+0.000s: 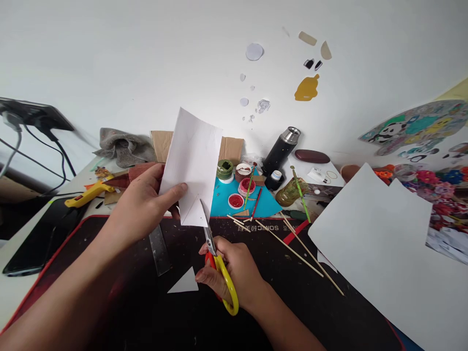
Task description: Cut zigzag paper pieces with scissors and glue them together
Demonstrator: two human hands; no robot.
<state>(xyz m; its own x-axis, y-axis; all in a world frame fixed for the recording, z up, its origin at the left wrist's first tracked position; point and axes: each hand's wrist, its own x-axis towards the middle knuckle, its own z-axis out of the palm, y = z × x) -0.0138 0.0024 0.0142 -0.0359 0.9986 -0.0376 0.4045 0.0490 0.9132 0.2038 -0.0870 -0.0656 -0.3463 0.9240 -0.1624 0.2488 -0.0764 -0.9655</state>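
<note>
A black desk mat (153, 312) with red edging spreads before the person, its most open stretch lying between the left arm (84, 278) and the right arm (272, 304). Large blank white sheets (380, 243) overlap its right side, narrowing the room there; a blue card (268, 207) with paint pots (246, 185) on it borders the far edge. A smaller white sheet (195, 161) is held up above the mat's far part. From here I see the left hand (144, 202) pinching it, thumb in front. The right hand (234, 268) grips red-and-yellow scissors (220, 265), handles close together; the blades' gap is hard to judge. A ruler (159, 251) lies on the mat beyond the loose white triangle (185, 282), which rests flat, apparently one piece finished. Smallest is the drawn triangle (193, 214) at the held sheet's lower edge: the blades lie along its right line, while its left line looks uncut, so that side seems left to do.
</note>
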